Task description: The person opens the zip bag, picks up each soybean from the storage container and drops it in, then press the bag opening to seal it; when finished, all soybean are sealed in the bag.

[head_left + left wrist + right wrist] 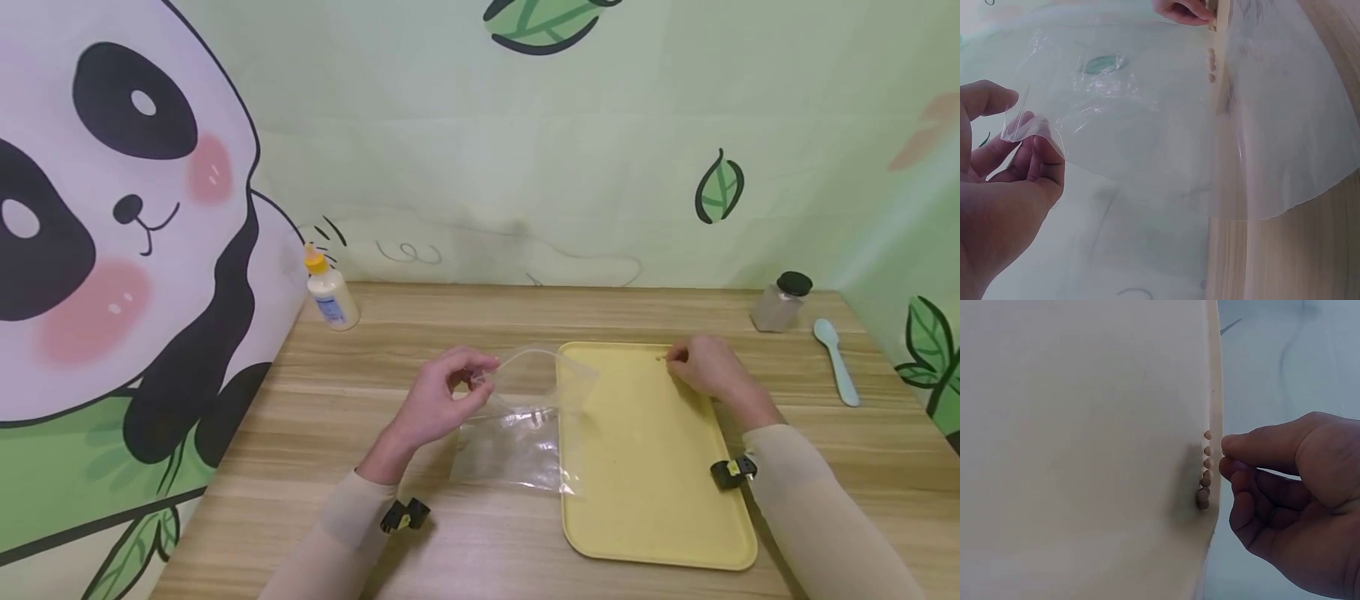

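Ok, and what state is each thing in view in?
Yellow tray: lying flat.
Small balls: lined up along the tray's far edge.
Clear plastic bag: held by an edge; whether its mouth is open, hard to tell.
Left hand: holding the bag.
Right hand: fingers curled beside the balls; any grip unclear.
Jar: upright, black lid on.
Bottle: upright, yellow cap on.
Light blue spoon: lying flat, unheld.
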The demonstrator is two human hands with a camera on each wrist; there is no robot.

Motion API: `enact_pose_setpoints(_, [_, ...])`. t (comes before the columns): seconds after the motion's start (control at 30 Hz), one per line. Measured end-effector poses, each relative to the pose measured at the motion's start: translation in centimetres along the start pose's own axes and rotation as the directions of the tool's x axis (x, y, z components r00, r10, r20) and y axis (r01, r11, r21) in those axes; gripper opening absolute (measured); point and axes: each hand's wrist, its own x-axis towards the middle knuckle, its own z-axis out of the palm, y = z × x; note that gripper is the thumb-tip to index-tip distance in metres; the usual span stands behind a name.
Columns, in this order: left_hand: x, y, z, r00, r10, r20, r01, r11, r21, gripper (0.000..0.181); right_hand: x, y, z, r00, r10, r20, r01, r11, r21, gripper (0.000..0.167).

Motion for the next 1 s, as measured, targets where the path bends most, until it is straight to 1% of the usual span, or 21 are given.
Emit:
enact_pose_setpoints(0.23, [-0.2, -0.2, 0.1, 1.0, -0.007, -0.003, 0.007, 1.0, -0.001, 0.026, -0.3, -0.6, -0.6, 1.0, 0.005, -0.003, -0.005, 0.999, 0.04, 0.018])
enact_pose_setpoints(0.4, [-0.2, 0.0, 0.0, 1.0, -0.012, -0.004, 0.012, 1.0, 0.004, 0.026, -0.4, -1.2, -1.1, 0.999, -0.004, -0.033, 0.005, 0.999, 0.052, 0.019])
enact_pose_setpoints(0.53, [-0.2, 0.0, 0.0, 1.0, -0.011, -0.001, 0.012, 1.0, 0.008, 0.025, -0.4, -1.9, -1.5, 0.997, -0.04, -0.072, 0.044, 0.997, 0.062, 0.018])
enact_pose_setpoints(0.7, [-0.2, 0.0, 0.0, 1.0, -0.007, -0.003, 0.007, 1.0, 0.013, 0.025, -0.4, -3.3, -2.3, 0.986, -0.098, -0.133, 0.106, 0.993, 0.057, 0.015])
enact_pose_setpoints(1.0, [-0.1, -0.1, 0.1, 1.0, 0.0, -0.007, 0.001, 1.0, 0.017, 0.025, -1.1, -6.5, -4.0, 0.983, -0.117, -0.141, 0.126, 0.99, 0.058, 0.017])
